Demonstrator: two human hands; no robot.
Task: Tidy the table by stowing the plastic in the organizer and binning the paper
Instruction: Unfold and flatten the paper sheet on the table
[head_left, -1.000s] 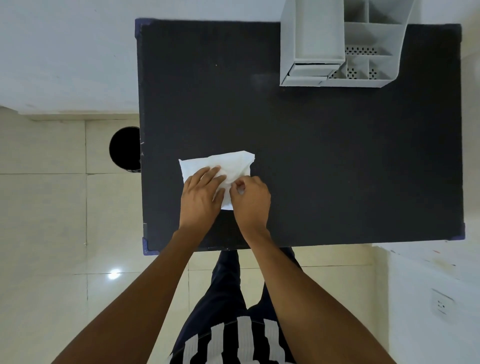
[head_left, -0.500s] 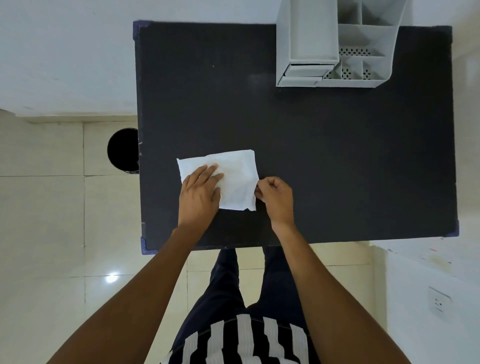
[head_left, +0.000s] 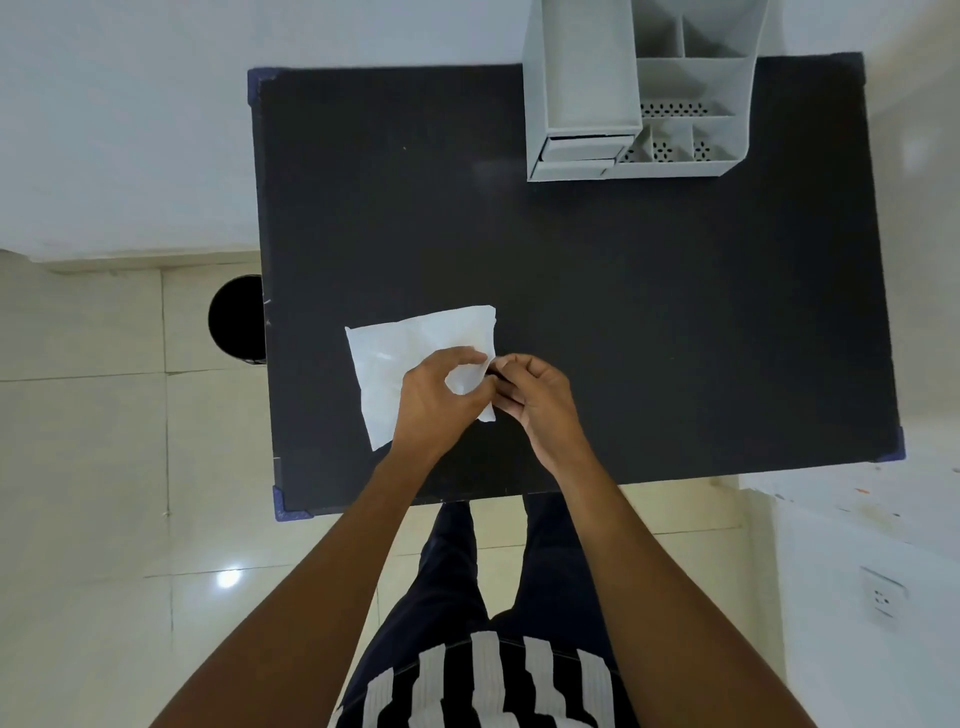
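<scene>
Both hands have closed in on the right edge of the sheet since half a second ago, when the left lay flat on it and the right pinched its near right corner. Now the left hand (head_left: 436, 402) curls its fingers around a lifted fold, and the right hand (head_left: 537, 397) meets it there, fingertips pinched on the same edge — possibly on a thin second layer, though the view is too poor to say.

One white, crinkled, roughly rectangular sheet (head_left: 415, 358) lies on the near left part of the black rectangular table (head_left: 675, 322), mostly flat.

One grey plastic desk organizer (head_left: 636, 98) stands at the far right edge; its tall box and several small perforated compartments show nothing inside.

One round black bin (head_left: 236, 319) sits on the tiled floor (head_left: 93, 467) just left of the table — its inside is only dark.
</scene>
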